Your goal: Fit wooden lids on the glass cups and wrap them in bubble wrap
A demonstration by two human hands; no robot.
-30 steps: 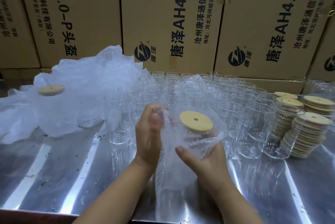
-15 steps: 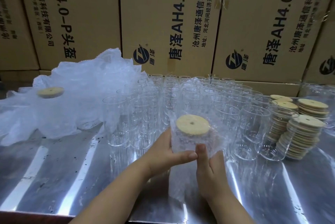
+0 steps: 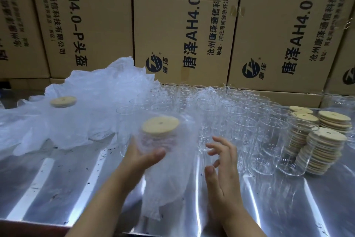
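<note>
My left hand [image 3: 143,157] grips a glass cup [image 3: 159,140] that has a round wooden lid [image 3: 161,126] and is wrapped in bubble wrap; loose wrap [image 3: 165,185] hangs below it. It is held above the steel table, left of centre. My right hand [image 3: 223,165] is just to the right of the cup, off it, fingers spread and holding nothing. Several bare glass cups [image 3: 211,110] stand in rows behind. Stacks of wooden lids [image 3: 322,146] stand at the right.
A heap of bubble wrap [image 3: 86,106] lies at the left with a lidded, wrapped cup [image 3: 63,101] in it. Printed cardboard boxes [image 3: 182,25] wall off the back. The shiny steel table [image 3: 57,188] runs to a front edge near me.
My right hand has let go of the wrapped cup and drawn off to the right. My left hand has carried the cup to the left.
</note>
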